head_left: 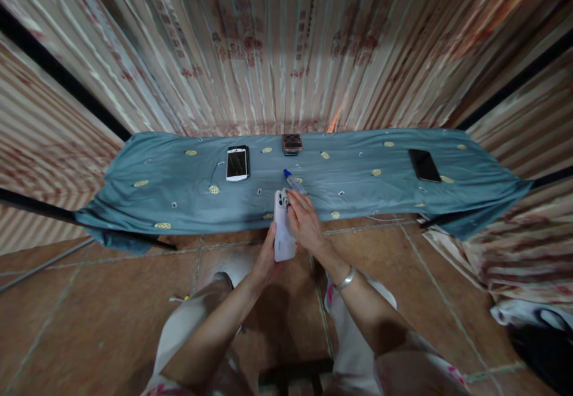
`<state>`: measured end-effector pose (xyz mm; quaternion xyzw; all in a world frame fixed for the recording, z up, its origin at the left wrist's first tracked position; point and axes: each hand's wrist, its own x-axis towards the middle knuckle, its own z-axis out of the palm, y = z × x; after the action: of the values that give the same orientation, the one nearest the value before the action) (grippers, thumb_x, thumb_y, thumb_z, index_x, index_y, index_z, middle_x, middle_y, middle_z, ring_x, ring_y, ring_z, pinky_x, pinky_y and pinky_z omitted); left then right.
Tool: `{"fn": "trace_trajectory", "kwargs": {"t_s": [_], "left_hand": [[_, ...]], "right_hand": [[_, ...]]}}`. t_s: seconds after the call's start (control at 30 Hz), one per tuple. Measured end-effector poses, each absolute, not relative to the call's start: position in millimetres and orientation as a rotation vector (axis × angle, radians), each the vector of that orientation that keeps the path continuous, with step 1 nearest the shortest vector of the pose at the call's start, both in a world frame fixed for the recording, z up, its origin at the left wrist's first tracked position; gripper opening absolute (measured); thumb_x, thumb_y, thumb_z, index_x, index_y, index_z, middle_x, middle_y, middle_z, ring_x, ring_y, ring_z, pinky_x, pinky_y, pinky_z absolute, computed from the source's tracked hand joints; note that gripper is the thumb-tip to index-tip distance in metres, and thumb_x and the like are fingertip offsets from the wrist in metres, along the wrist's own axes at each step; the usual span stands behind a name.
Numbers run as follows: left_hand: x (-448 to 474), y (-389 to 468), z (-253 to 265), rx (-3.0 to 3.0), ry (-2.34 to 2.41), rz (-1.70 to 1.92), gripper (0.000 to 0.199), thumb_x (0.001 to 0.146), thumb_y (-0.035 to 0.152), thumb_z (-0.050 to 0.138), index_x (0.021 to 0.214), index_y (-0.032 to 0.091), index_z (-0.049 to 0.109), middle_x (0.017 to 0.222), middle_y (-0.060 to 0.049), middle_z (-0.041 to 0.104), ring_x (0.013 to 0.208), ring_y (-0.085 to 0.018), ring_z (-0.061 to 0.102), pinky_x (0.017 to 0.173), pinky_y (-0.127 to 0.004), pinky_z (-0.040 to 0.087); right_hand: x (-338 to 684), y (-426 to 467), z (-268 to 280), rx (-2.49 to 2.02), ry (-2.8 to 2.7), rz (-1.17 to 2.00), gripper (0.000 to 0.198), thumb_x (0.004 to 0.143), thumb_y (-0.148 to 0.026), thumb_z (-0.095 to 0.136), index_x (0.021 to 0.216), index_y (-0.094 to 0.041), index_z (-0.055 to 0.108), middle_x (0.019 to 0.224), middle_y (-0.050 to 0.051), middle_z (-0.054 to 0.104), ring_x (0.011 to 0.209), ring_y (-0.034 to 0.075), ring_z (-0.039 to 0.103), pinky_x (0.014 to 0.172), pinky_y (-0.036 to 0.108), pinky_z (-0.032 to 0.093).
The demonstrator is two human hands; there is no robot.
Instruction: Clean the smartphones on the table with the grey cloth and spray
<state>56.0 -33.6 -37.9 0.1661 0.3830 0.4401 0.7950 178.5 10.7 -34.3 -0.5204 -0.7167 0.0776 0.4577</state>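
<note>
Gripping a pale phone [282,235] by its edges in the left hand [267,249]; touching its camera end with the right hand [306,221], cannot tell whether pinching anything there. Just beyond the grip, a blue-capped bottle [295,183]; farther left, a white-fronted phone [237,164]; well to the right, a dark phone [424,165].
</note>
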Motion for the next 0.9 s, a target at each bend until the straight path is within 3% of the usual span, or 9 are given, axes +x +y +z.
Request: {"fn": "trace_trajectory", "kwargs": {"t_s": [0.23,0.43,0.77,0.9], "left_hand": [[56.8,-34.9,-34.8,0.367,0.844,0.936,0.047,0.091,0.051,0.051,0.119,0.016,0.066,0.095,-0.007,0.075,0.077,-0.018,0.067,0.072,-0.030,0.053],[53.0,-33.4,-30.9,0.359,0.840,0.918,0.045,0.091,0.051,0.050,0.105,0.013,0.069,0.074,-0.005,0.073,0.058,-0.014,0.064,0.059,-0.026,0.051],[47.1,-28.1,-18.1,0.288,0.824,0.944,0.048,0.094,0.050,0.045,0.111,0.011,0.067,0.083,-0.009,0.074,0.062,-0.016,0.066,0.061,-0.028,0.054],[47.2,-25.5,-16.1,0.253,0.815,0.989,0.046,0.098,0.044,0.038,0.121,0.014,0.064,0.096,-0.008,0.075,0.078,-0.018,0.070,0.076,-0.030,0.055]], "right_hand": [[177.5,6.8,-27.1,-1.254,-1.741,0.247,0.044,0.094,-0.019,0.038,0.134,-0.020,0.056,0.134,0.011,0.059,0.125,0.023,0.052,0.108,0.046,0.043],[182.2,10.2,-28.2,-1.260,-1.747,0.260,0.044,0.094,-0.018,0.037,0.134,-0.017,0.057,0.133,0.013,0.060,0.126,0.023,0.051,0.109,0.046,0.042],[185.3,13.8,-37.2,-1.318,-1.773,0.176,0.044,0.095,-0.017,0.036,0.135,-0.015,0.056,0.135,0.015,0.059,0.126,0.025,0.053,0.108,0.048,0.044],[176.4,6.5,-35.1,-1.276,-1.810,0.145,0.045,0.095,-0.016,0.036,0.135,-0.015,0.056,0.135,0.015,0.058,0.127,0.026,0.051,0.107,0.049,0.045]]}}
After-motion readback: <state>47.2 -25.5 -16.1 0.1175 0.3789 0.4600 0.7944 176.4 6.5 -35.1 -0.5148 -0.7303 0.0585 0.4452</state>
